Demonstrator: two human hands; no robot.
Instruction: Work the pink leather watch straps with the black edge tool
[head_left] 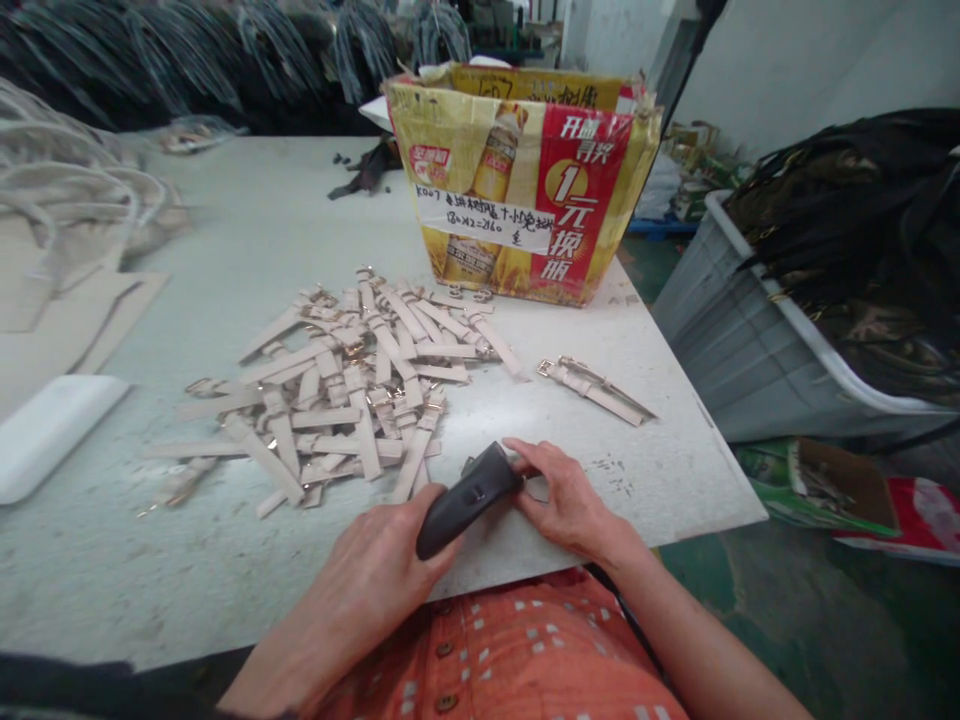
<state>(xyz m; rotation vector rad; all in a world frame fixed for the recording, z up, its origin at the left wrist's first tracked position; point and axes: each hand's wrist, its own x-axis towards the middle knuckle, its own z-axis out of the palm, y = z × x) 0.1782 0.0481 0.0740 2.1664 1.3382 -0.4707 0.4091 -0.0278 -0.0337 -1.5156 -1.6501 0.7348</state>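
Observation:
My left hand (379, 555) is wrapped round a black handheld tool (471, 500) with a small switch on its side. The tool slants up to the right, just above the table's near edge. At its far end, my right hand (564, 500) has thumb and fingers drawn together; what they hold is hidden behind the tool. A bit of metal shows just beyond the tool, too small to name. Ahead and to the left lies a loose pile of short beige straps (367, 380) with gold buckles. A few buckled straps (596, 390) lie apart on the right.
A yellow and red cardboard box (525, 190) stands behind the pile. On the left are a white oblong object (56, 430) and beige bag pieces (67, 230). Right of the table (225, 580), a grey bin (787, 330) holds dark straps; an open carton (840, 485) lies below it.

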